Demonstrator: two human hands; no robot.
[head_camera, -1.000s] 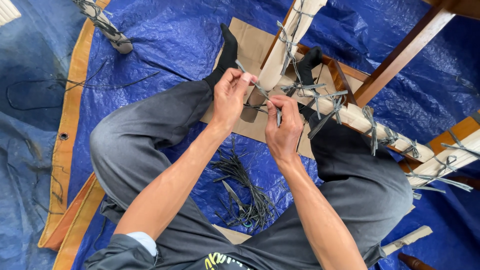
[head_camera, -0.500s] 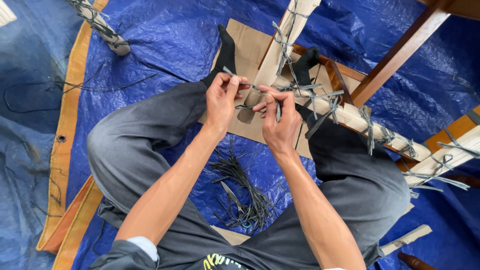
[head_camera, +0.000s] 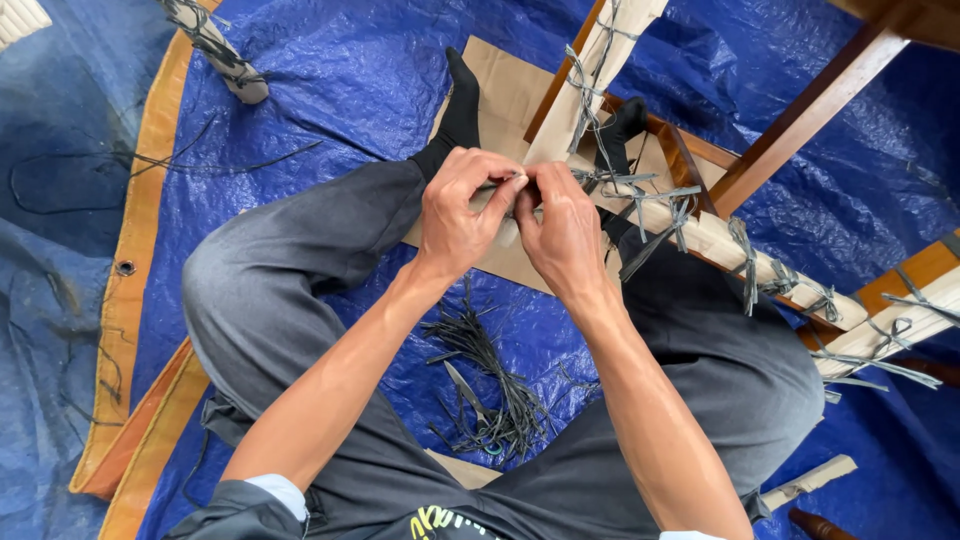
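Since a moment ago your hands have drawn together over the wrapped wooden rail (head_camera: 700, 235), so the tie there looks nearly cinched. Your left hand (head_camera: 455, 215) and right hand (head_camera: 565, 230) touch, both pinched shut on a grey strap (head_camera: 600, 180) at the rail's near end. Loose straps (head_camera: 490, 390) lie between your legs on the blue tarp (head_camera: 330, 90); no container shows.
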